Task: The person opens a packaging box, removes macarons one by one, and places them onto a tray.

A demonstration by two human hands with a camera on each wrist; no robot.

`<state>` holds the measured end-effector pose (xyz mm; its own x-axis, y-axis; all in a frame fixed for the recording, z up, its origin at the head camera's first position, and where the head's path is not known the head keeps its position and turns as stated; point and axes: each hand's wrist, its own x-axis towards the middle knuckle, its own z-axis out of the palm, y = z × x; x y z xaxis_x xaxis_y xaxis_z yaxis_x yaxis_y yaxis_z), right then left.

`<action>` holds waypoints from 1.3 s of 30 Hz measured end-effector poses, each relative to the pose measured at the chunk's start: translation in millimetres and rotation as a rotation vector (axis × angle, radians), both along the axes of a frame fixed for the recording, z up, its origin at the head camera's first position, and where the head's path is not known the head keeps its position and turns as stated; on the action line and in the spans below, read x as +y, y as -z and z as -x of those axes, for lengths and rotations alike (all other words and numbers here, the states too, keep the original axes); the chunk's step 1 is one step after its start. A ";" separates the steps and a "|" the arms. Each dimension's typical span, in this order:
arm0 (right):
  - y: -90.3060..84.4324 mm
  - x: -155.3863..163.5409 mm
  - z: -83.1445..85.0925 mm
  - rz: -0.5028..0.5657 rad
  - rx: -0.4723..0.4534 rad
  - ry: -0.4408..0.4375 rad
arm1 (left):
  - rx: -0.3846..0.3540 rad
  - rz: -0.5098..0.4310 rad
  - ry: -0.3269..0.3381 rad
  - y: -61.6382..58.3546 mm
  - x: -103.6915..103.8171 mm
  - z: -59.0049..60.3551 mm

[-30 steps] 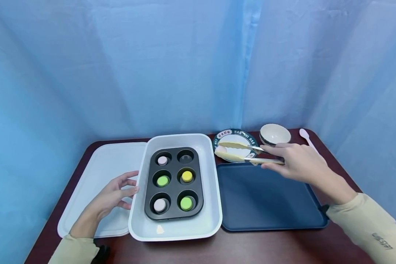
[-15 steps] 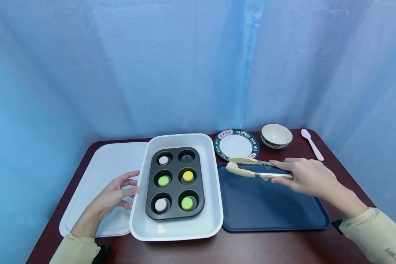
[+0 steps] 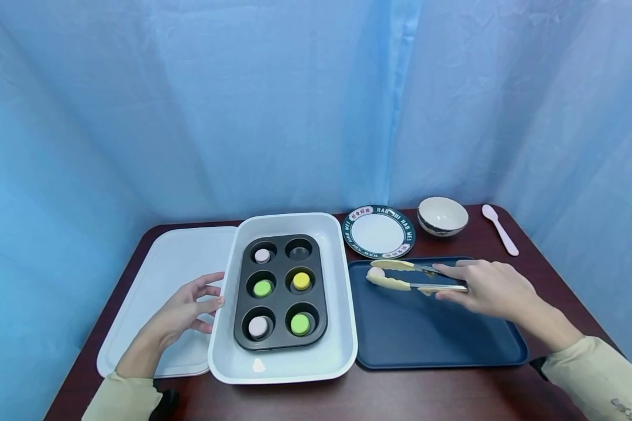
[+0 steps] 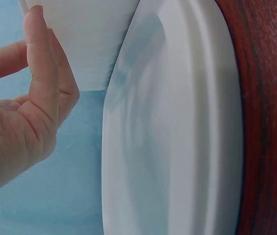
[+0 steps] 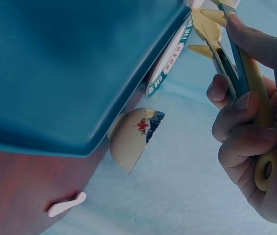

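Observation:
My right hand (image 3: 487,287) grips yellow-tipped metal tongs (image 3: 392,284) above the dark blue tray (image 3: 442,336). Between the tong tips is a pale pink round piece (image 3: 376,272), which looks like a macaron. In the right wrist view, several fingers wrap the tongs' handles (image 5: 256,90). My left hand (image 3: 181,310) touches the left wall of a deep white pan (image 3: 347,327) with its fingertips, fingers only slightly bent. Inside that pan lies a dark muffin tin (image 3: 281,295). Its cups hold pale pink, green and yellow (image 3: 301,281) macaron-like pieces; the far-right cup (image 3: 298,252) has none.
Behind the blue tray stand a green-rimmed plate (image 3: 377,232) and a white bowl (image 3: 442,216). A pale pink spoon (image 3: 500,230) lies at the table's far right. A flat white tray (image 3: 153,280) is at left, partly under my left hand. Blue curtains (image 3: 274,117) enclose the table.
My right hand has moved the tongs and the pale pink piece from over the plate, nearer and rightward, to over the blue tray's far-left corner. The left hand keeps its place.

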<state>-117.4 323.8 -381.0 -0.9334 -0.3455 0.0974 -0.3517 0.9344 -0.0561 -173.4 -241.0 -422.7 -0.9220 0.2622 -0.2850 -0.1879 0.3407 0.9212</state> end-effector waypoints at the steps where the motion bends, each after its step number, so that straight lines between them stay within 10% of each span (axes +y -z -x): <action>1: 0.4 0.6 0.2 0.001 -0.003 0.001 | -0.003 -0.004 0.000 0.4 0.3 -0.3; 39: 5.7 5.0 -1.7 0.076 -0.006 0.044 | -0.005 -0.002 0.006 -0.4 -0.9 -0.4</action>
